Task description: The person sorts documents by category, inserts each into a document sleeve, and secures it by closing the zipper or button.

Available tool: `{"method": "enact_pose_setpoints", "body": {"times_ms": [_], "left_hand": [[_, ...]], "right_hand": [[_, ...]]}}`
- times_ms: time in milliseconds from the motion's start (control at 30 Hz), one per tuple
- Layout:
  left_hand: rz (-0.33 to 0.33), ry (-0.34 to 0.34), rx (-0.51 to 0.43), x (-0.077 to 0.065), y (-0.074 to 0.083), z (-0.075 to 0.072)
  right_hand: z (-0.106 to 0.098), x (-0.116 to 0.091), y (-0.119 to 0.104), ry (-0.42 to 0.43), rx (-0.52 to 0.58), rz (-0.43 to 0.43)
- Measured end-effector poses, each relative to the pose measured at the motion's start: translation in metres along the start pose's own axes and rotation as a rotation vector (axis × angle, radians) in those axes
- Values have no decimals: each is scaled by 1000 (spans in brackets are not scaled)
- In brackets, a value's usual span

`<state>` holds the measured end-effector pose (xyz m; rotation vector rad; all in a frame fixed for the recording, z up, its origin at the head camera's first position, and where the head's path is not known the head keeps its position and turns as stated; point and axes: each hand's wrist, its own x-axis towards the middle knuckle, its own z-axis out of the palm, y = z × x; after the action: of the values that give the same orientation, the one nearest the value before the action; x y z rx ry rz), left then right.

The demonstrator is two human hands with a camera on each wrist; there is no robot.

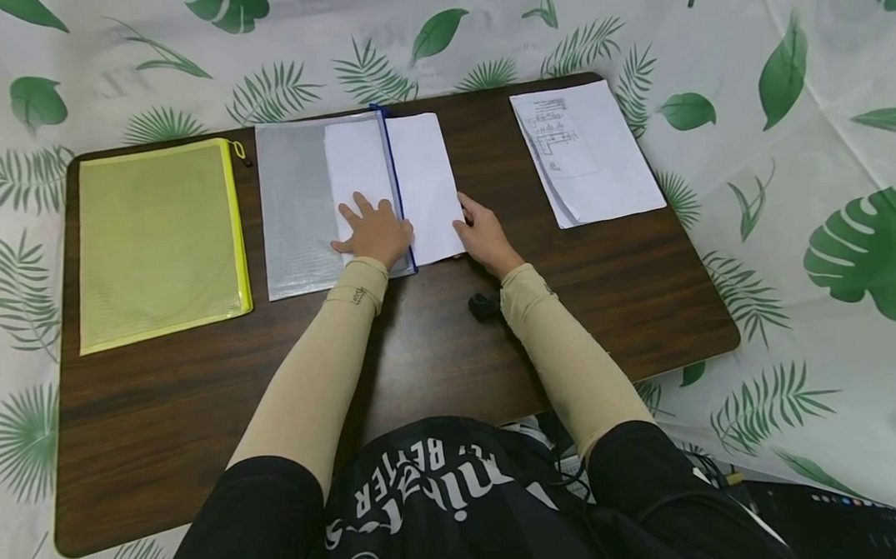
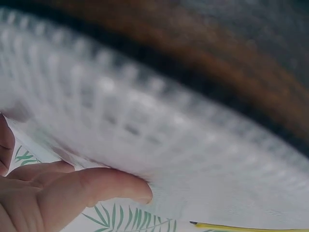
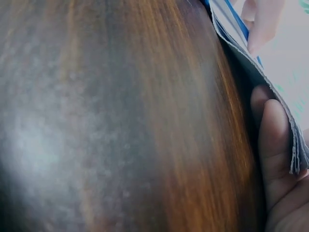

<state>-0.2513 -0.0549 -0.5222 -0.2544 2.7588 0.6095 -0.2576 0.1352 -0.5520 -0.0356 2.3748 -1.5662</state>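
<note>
A clear mesh zip pouch (image 1: 295, 211) with a blue zip edge lies on the table. A stack of white paper sheets (image 1: 424, 180) is partly inside it and sticks out to the right past the blue edge. My left hand (image 1: 377, 231) lies with spread fingers on the pouch near that edge, over the paper. In the left wrist view its thumb (image 2: 96, 186) rests along the mesh. My right hand (image 1: 486, 238) pinches the stack's outer right edge near its lower corner. The right wrist view shows fingers (image 3: 275, 125) under the layered sheets (image 3: 256, 70).
A yellow mesh zip pouch (image 1: 157, 242) lies at the left of the brown table (image 1: 199, 432). Another stack of papers (image 1: 589, 157), with a printed diagram showing on top, lies at the right. A leaf-patterned cloth (image 1: 751, 174) surrounds the table.
</note>
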Motion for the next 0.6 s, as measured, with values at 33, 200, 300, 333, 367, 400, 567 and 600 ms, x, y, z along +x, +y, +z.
{"method": "enact_pose_setpoints", "body": {"times_ms": [33, 200, 300, 333, 367, 400, 567, 600], "left_hand": [[-1, 1, 3, 0, 0, 0], [0, 1, 11, 1, 2, 2], [2, 0, 13, 1, 3, 1], [1, 0, 13, 1, 3, 1], [-1, 0, 17, 1, 3, 1], [-4, -1, 19, 1, 3, 2], [-7, -3, 28, 2, 2, 3], [-7, -5, 29, 2, 2, 3]], "right_hand": [[0, 0, 0, -2, -3, -5], [2, 1, 1, 8, -18, -30], [3, 2, 2, 17, -32, -36], [3, 2, 3, 17, -35, -38], [4, 3, 3, 14, -35, -39], [4, 3, 3, 10, -40, -38], [4, 5, 5, 11, -22, -17], [4, 5, 5, 15, -13, -10]]}}
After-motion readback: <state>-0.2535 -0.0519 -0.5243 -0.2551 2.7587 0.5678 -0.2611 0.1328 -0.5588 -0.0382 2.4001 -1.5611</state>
